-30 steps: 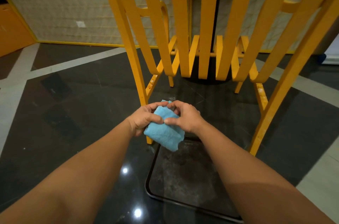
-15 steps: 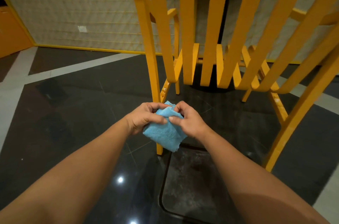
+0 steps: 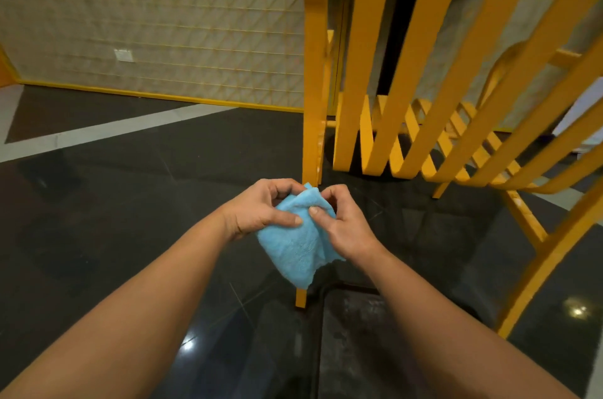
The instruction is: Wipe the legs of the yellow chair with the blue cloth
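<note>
The yellow chair [image 3: 417, 78] fills the upper right, seen from behind its slatted back. Its rear left leg [image 3: 312, 98] runs straight down the middle and meets the floor at its foot [image 3: 301, 298]. The rear right leg [image 3: 551, 255] slants down at the right. A folded blue cloth [image 3: 298, 248] hangs in front of the rear left leg, hiding its lower part. My left hand [image 3: 261, 212] pinches the cloth's upper left. My right hand [image 3: 342, 222] pinches its upper right, thumb on the fabric.
Glossy dark floor tiles [image 3: 130, 209] with pale stripes [image 3: 107, 134] spread to the left. A dark mat with a raised rim [image 3: 359, 349] lies under the chair. A wall with a yellow lattice [image 3: 179, 39] closes off the back.
The view has shifted so the chair sits further right and the rear left leg now stands upright behind the cloth. Both hands keep holding the cloth and have reworked its folds.
</note>
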